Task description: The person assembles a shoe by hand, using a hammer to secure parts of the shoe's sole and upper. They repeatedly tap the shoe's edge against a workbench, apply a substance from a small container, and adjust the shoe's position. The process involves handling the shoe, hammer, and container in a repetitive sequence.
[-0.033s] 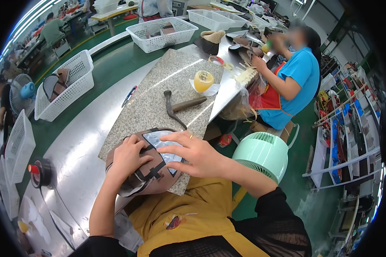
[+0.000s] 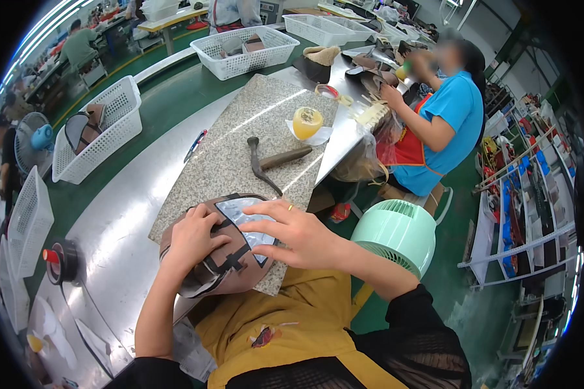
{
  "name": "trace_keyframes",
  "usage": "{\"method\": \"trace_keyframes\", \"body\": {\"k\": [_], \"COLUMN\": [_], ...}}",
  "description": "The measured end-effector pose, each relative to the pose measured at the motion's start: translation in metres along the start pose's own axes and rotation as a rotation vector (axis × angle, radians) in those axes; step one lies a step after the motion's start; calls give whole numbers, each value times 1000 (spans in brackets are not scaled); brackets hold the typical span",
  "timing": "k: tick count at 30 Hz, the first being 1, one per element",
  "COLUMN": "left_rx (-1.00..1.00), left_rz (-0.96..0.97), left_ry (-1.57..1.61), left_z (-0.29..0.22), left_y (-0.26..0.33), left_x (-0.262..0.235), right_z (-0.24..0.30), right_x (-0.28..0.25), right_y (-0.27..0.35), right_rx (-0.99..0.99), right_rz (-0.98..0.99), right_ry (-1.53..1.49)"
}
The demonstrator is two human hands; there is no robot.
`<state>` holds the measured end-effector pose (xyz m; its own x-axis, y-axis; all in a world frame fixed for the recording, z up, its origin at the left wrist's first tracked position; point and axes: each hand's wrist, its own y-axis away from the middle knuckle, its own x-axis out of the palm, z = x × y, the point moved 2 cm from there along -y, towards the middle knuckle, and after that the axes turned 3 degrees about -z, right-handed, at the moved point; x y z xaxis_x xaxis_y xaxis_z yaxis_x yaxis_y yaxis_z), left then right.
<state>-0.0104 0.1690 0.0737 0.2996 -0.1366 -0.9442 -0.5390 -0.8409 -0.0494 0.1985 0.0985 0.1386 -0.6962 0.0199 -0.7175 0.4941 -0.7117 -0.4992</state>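
— Brown shoe upper [image 2: 222, 272]: where?
— Near edge of granite slab [image 2: 253, 139], on the steel worktop [image 2: 120, 214].
— Hands?
— Left hand [image 2: 191, 241] cups its left side, fingers curled on it; right hand [image 2: 298, 232] presses flat, fingers spread. Hammer [image 2: 272, 162] lies beyond.
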Motion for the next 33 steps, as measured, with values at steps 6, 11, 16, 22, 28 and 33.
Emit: {"method": "trace_keyframes", "body": {"k": [6, 11, 16, 22, 28, 33], "left_rx": [-22, -22, -33, -37, -21, -4], "left_rz": [13, 13, 28, 36, 19, 0], "left_ry": [22, 19, 12, 12, 21, 19], "left_z": [0, -2, 1, 2, 1, 0], "left_y": [0, 0, 1, 1, 0, 1], "left_x": [-2, -3, -2, -1, 0, -1], "right_z": [-2, -4, -2, -6, -4, -4], "right_x": [-4, -4, -6, -1, 2, 5], "right_y": [16, 25, 24, 25, 25, 27], "right_rx": [78, 101, 156, 159, 188, 220], "right_rz": [-28, -24, 15, 23, 45, 68], "right_ry": [-27, -40, -63, -61, -82, -81]}}
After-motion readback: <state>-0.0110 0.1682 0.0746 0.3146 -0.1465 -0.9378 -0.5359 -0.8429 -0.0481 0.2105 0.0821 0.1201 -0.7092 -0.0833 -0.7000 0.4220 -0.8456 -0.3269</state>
